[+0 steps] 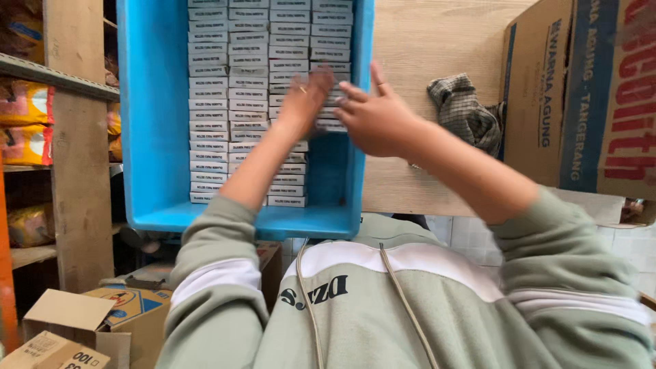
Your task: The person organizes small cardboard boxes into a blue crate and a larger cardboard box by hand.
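**Both hands on the right-hand stack of small boxes in a blue crate**

A blue plastic crate (pixel 154 123) sits on a pale wooden table (pixel 424 41), its long axis running from near to far; its far end is cut off by the top of the frame. Inside it lie flat white boxes (pixel 229 89) with dark print, all alike, stacked in three neat columns side by side. Each box lies with its long side across the crate, left to right, and shows only a narrow edge. The left part of the crate floor is bare blue, and so is the near right corner, where the right column stops short.

The left hand (pixel 304 102) rests on the middle and right columns, fingers spread and laid flat against the box edges; it is blurred, so whether it grips a box cannot be told. The right hand (pixel 372 119) is just beside it, fingers loosely open and touching the near end of the right column, where a few boxes (pixel 330 124) sit slightly askew. The boxes under both hands are hidden.

To the right stands a large brown cardboard carton (pixel 581 96), cut off by the frame edge, with a checked cloth (pixel 465 113) crumpled against it on the table. On the left, wooden shelves (pixel 75 137) hold bright packets, too dim to make out. Smaller cartons (pixel 89 321) stand open on the floor near the lower left.
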